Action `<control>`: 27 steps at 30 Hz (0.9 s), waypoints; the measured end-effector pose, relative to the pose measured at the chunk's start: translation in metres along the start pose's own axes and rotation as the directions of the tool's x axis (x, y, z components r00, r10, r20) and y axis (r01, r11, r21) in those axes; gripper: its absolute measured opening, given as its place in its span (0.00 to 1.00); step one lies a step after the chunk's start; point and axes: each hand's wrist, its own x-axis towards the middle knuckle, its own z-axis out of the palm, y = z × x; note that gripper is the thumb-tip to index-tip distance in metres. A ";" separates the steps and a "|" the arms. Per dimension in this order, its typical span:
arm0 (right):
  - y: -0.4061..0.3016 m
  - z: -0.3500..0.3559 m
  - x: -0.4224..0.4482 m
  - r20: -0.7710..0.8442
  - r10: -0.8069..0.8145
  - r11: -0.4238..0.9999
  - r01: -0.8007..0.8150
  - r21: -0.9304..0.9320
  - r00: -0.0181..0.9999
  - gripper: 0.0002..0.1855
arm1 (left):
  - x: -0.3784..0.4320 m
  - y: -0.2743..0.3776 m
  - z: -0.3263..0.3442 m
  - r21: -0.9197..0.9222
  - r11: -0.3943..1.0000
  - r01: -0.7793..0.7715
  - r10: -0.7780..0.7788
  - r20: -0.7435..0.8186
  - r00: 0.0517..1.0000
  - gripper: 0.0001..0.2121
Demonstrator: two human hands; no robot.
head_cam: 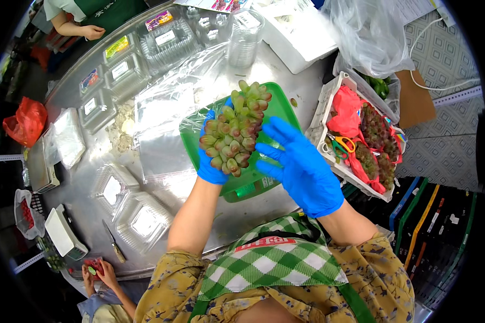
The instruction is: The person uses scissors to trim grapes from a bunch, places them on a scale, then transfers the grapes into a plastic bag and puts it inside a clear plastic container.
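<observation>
A bunch of long green grapes (232, 139) with reddish tips rests in my left hand (210, 163), which wears a blue glove and supports it from below and the side. My right hand (307, 173), gloved in blue too, is held just right of the bunch with its fingers spread and nothing in it. Beneath both hands lies a green plastic tray (283, 105), apparently on a scale whose lit display (244, 190) shows at the near side. The grapes hide part of the left fingers and of the tray.
At right stands a white crate (319, 117) of dark grapes with orange-and-green scissors (342, 146). Clear clamshell boxes (143, 222) and a knife (115, 247) lie at left. A stack of clear containers (242, 44) stands behind. A co-worker's hands (99, 272) hold a red fruit pack.
</observation>
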 end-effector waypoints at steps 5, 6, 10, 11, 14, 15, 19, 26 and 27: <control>0.029 -0.048 0.033 -0.098 -0.488 0.840 0.437 -0.321 0.867 0.29 | -0.002 -0.008 -0.009 0.158 0.987 -0.024 -0.004 0.176 0.984 0.23; 0.041 -0.054 0.043 -0.117 -0.550 0.788 0.467 -0.400 0.827 0.31 | -0.007 -0.006 -0.014 0.184 0.983 0.009 -0.052 0.228 0.972 0.22; 0.072 -0.062 0.071 -0.146 -0.558 0.809 0.497 -0.315 0.817 0.28 | -0.019 -0.013 -0.043 0.974 0.054 -0.218 0.443 0.172 0.880 0.19; 0.077 -0.061 0.077 -0.152 -0.539 0.833 0.499 -0.239 0.828 0.28 | -0.023 -0.005 -0.057 0.959 -0.234 -0.161 0.432 0.251 0.866 0.19; 0.069 -0.037 0.080 -0.067 -0.509 0.858 0.500 -0.118 0.858 0.27 | -0.021 -0.013 -0.063 0.955 -0.234 -0.183 0.487 0.278 0.828 0.18; 0.067 -0.037 0.082 -0.023 -0.518 0.851 0.513 -0.111 0.855 0.27 | -0.020 -0.017 -0.058 0.964 -0.022 -0.265 0.498 0.240 0.833 0.18; 0.056 -0.034 0.083 0.008 -0.380 0.914 0.374 0.159 0.925 0.28 | -0.020 -0.031 -0.041 0.907 0.214 -0.362 0.481 0.225 0.847 0.16; 0.048 -0.038 0.079 0.171 -0.335 0.882 0.245 0.402 0.927 0.28 | -0.003 -0.074 0.018 0.939 0.071 -0.338 0.576 0.237 0.782 0.16; 0.050 -0.045 0.083 0.163 -0.346 0.878 0.257 0.403 0.924 0.28 | -0.001 -0.079 0.024 0.949 0.053 -0.312 0.582 0.224 0.782 0.16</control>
